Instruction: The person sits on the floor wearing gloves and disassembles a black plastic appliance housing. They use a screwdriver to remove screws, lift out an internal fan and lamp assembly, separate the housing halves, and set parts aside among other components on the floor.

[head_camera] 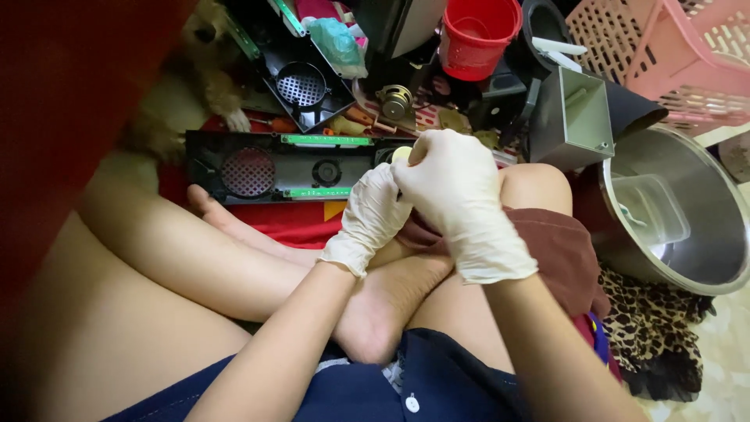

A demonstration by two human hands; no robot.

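Seated cross-legged view, taken from above, with the long black speaker panel point(297, 166) as landmark. Small pale yellowish piece point(401, 154) pinched at the near right end of that panel, directly over its right edge and just toward the body from it. Right hand point(457, 199), in a white glove, curled closed over the piece from the right and above, fingertips meeting it at the top; left hand point(373, 215), also gloved, closed beneath and to the left, fingers tucked under the right hand and touching it. Piece mostly hidden by the gloves, so shape and long axis not readable; only a rounded edge visible between the two sets of fingertips. Both hands equally close, the right one covering more of it. Panel's own long axis running left to right, round grille toward its left end, green strips along its far and near rims. Beyond the panel: red bucket point(476, 35), grey metal box point(574, 117). Right of the panel: steel bowl point(703, 258).
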